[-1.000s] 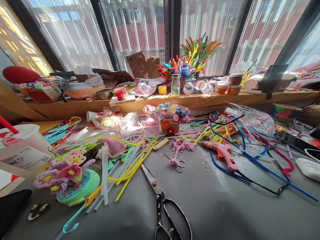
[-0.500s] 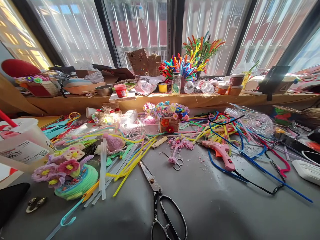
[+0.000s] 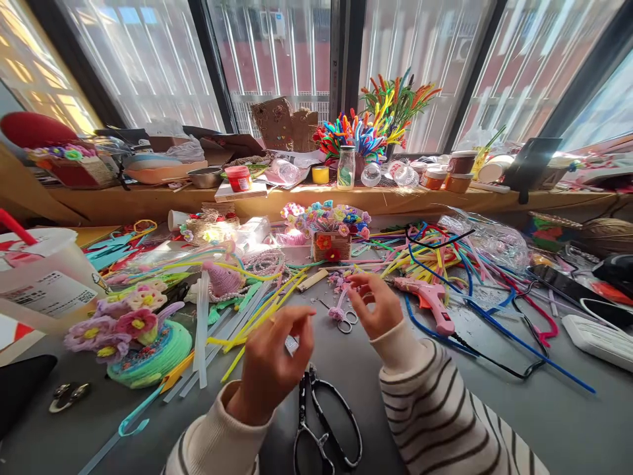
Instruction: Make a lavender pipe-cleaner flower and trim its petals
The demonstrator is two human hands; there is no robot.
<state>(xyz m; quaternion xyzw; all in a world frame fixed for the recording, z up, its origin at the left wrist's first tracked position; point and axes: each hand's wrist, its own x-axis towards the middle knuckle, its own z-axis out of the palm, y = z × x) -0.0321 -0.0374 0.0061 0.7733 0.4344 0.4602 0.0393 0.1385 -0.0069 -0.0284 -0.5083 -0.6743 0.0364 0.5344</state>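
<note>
My left hand (image 3: 271, 367) hovers over the grey table (image 3: 494, 409) with its fingers curled and apart, holding nothing, just above the blades of large black-handled scissors (image 3: 322, 412). My right hand (image 3: 376, 307) is raised further back, fingers spread and empty. Its fingertips are close to a cluster of pink pipe-cleaner blossoms (image 3: 340, 282) and small scissors (image 3: 347, 322). A pink glue gun (image 3: 428, 301) lies right of that hand. Both sleeves are cream with dark stripes.
A small basket of pipe-cleaner flowers (image 3: 328, 232) stands behind the hands. A heap of coloured pipe cleaners (image 3: 438, 254) spreads at right, yellow and white strips at left by a green coiled base with flowers (image 3: 144, 344). A plastic cup (image 3: 42, 285) stands far left, and jars line the window ledge (image 3: 316, 196).
Both of my hands have come up into view from below, over the scissors. The view has shifted slightly; the things on the table lie as before.
</note>
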